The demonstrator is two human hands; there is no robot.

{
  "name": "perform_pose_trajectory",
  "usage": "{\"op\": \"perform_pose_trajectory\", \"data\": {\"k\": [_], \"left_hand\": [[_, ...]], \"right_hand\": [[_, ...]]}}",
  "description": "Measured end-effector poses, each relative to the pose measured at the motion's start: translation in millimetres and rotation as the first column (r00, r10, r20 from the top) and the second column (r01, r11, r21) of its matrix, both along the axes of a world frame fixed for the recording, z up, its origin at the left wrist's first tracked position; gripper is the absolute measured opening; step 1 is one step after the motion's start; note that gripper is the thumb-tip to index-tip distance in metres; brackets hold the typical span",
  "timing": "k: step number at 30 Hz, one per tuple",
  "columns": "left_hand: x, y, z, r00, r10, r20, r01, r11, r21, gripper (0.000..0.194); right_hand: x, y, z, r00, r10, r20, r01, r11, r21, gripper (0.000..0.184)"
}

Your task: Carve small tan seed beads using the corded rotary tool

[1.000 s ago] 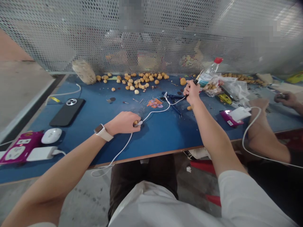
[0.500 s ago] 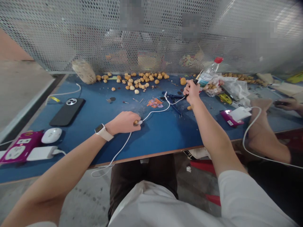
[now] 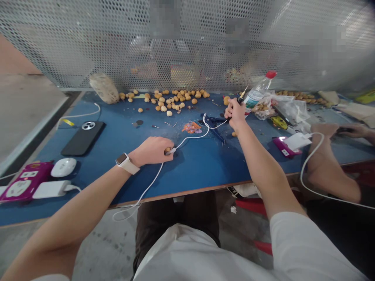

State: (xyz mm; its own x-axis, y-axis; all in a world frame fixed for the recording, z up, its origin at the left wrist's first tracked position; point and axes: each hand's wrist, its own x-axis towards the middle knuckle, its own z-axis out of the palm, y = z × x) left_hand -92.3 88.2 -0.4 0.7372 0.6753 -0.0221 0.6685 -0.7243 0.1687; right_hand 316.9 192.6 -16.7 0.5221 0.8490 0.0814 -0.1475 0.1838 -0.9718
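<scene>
A tall grey sheet-metal panel punched with small round holes (image 3: 117, 50) stands along the far edge of a long blue-topped table with a thin brown rim (image 3: 199, 168). Blurred shapes show through the perforations, too indistinct to name, and pale streaks of light gleam on the metal at upper right. At far left, a dull orange-pink surface (image 3: 13, 58) borders a pale grey area of ground (image 3: 26, 105). Beneath the table lies a stained grey concrete floor (image 3: 102, 246), with flat red furniture parts (image 3: 252, 205) toward the right.
</scene>
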Motion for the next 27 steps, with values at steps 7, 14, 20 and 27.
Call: {"op": "perform_pose_trajectory", "data": {"k": [7, 14, 20, 27], "left_hand": [[-3, 1, -0.6, 1.000, 0.001, 0.012, -0.001, 1.000, 0.005, 0.036], [-4, 3, -3.8, 0.997, -0.001, 0.079, -0.005, 0.998, 0.066, 0.033], [0, -1, 3.5, 1.000, 0.002, 0.007, -0.002, 1.000, 0.011, 0.027], [-3, 3, 2.5, 1.000, -0.001, -0.008, 0.001, 1.000, -0.017, 0.028]], "right_hand": [[-10, -6, 1.9, 0.998, 0.060, -0.001, -0.060, 0.998, 0.022, 0.077], [-63, -34, 7.4, 0.958, 0.280, 0.054, -0.282, 0.959, 0.024, 0.076], [-93, -65, -1.3, 0.780, 0.476, 0.406, -0.511, 0.859, -0.025, 0.069], [-98, -74, -2.5, 0.655, 0.530, 0.538, -0.530, 0.830, -0.173, 0.058]]}}
